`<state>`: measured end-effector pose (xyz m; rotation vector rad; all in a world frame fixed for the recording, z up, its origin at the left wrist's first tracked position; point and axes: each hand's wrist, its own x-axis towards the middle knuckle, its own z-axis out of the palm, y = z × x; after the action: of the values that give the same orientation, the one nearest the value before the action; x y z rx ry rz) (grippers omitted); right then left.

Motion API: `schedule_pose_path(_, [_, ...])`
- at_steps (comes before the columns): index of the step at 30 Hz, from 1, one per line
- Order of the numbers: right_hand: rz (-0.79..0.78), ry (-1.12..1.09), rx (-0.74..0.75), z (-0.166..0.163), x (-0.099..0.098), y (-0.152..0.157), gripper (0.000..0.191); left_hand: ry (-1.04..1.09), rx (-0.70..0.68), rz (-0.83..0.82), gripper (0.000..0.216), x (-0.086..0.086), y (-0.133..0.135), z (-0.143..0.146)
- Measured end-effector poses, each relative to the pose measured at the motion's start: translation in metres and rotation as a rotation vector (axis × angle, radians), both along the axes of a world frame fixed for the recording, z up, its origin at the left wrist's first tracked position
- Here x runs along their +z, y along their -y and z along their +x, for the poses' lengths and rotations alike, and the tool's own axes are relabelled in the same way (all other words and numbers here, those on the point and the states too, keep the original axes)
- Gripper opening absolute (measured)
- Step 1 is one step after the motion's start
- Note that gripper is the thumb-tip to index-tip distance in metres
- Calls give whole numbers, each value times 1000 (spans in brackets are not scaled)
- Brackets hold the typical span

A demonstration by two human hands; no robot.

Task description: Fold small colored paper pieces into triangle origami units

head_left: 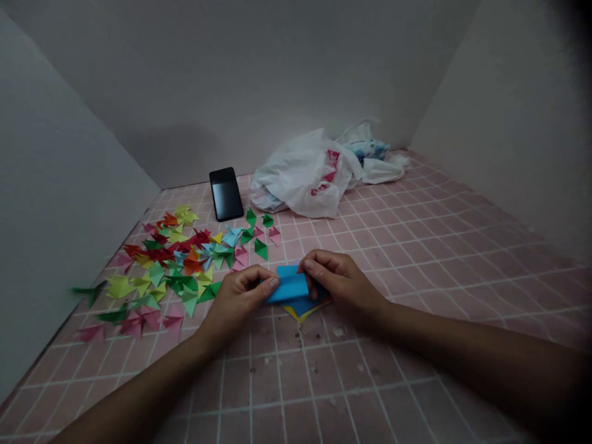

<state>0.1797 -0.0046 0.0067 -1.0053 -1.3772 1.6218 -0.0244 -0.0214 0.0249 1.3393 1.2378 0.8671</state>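
Note:
A blue paper sheet (290,286), folded over, is held just above the pink tiled floor (416,246) between both hands. My left hand (238,299) pinches its left edge with thumb and fingers closed. My right hand (335,280) pinches its right edge, fingers curled over it. Under the blue sheet lies a small stack of paper sheets (303,308) with blue, yellow and orange edges showing. To the left spreads a scatter of folded paper triangles (176,262) in green, yellow, red, pink and light blue.
A black phone (226,193) leans near the back wall. White plastic bags (308,172) lie heaped beside it, with a blue-patterned packet (367,148) behind. Grey walls close in at the left, back and right. Small dark specks dot the tiles in front of my hands.

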Motion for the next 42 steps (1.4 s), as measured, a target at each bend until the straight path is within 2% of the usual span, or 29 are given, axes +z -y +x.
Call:
schedule_pose_path(6, [-16,-34,42,0,-1,1,27,40,55,-7,23,-3,0,1])
schedule_pose_path(10, [-19,18,28,-2,1,2,21,10,32,11,22,-4,2,1])
schedule_pose_path(15, [146,139,-6,-3,-1,2,16,-121,-56,63,20,-2,3,1])
schedule_pose_path(20, [272,245,68,-1,1,2,16,-229,-170,135,21,2,4,3])
schedule_pose_path(22, [210,198,85,-2,2,4,16,-249,-184,196,21,3,5,4])
schedule_pose_path(27, [-91,52,187,-5,1,7,23,-259,-152,274,22,3,9,6])
schedule_pose_path(29, [-94,67,195,-6,2,7,26,-242,-127,242,23,3,10,7])
schedule_pose_path(34, [156,219,114,-2,8,5,32,-114,-78,128,26,4,10,8])
schedule_pose_path(36, [189,226,77,-1,9,5,37,-58,-57,102,27,2,9,8])
schedule_pose_path(39, [81,111,35,-3,7,5,40,-1,17,93,29,-1,9,8])
schedule_pose_path(42, [-76,-49,101,-7,2,10,33,21,76,111,29,-4,12,10])
